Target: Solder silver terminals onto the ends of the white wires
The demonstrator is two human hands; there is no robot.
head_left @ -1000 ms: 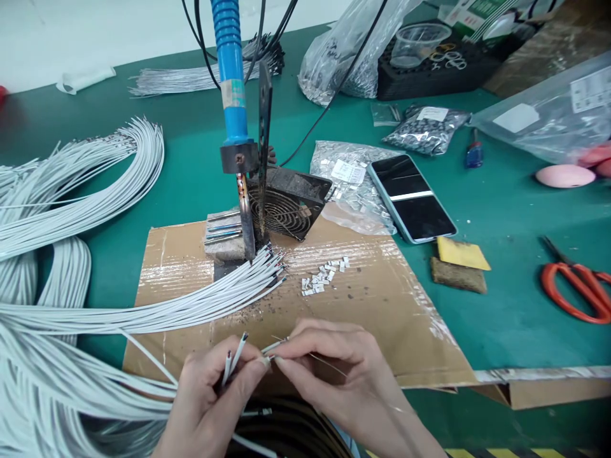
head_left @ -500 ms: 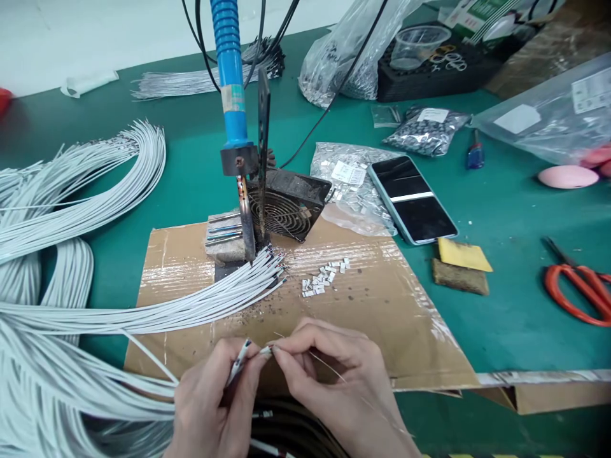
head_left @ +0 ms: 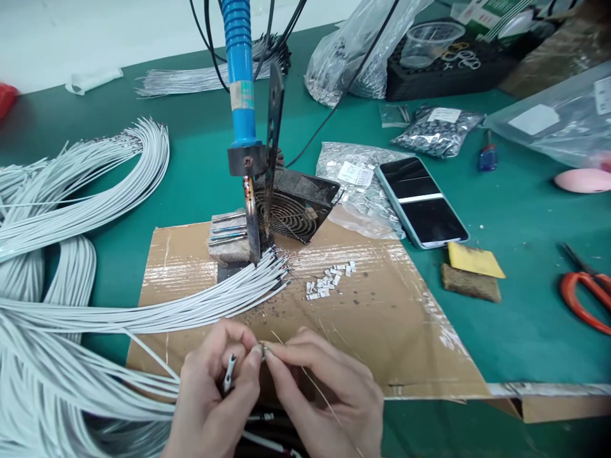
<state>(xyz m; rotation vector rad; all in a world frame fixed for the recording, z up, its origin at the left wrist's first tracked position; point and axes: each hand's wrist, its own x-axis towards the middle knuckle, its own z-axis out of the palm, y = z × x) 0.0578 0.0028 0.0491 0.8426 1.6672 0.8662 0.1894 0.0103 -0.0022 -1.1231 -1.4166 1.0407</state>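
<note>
My left hand point(head_left: 214, 388) is closed around a white cable point(head_left: 229, 374), whose dark-tipped end sticks up between the fingers. Its thumb and forefinger pinch a tiny piece, mostly hidden, against the fingertips of my right hand point(head_left: 329, 388). Fingers curled, my right hand also holds a thin solder wire point(head_left: 321, 391) that runs across it. Just beyond both hands lies a bundle of white cables point(head_left: 205, 302), its stripped ends beneath the tip of a blue-handled soldering iron point(head_left: 241, 89) clamped upright. Small white connectors point(head_left: 329, 280) lie scattered on the cardboard point(head_left: 382, 337).
Behind the iron leans a black fan point(head_left: 291, 203). Coiled white cables point(head_left: 119, 172) fill the left side. To the right are a phone point(head_left: 422, 200), a yellow sponge point(head_left: 475, 259), red-handled scissors point(head_left: 585, 296) and bags of parts point(head_left: 360, 184).
My fingertips have come closer together, and the cable end in my left hand sits lower between the fingers. The view has shifted slightly, so the bench items appear farther right.
</note>
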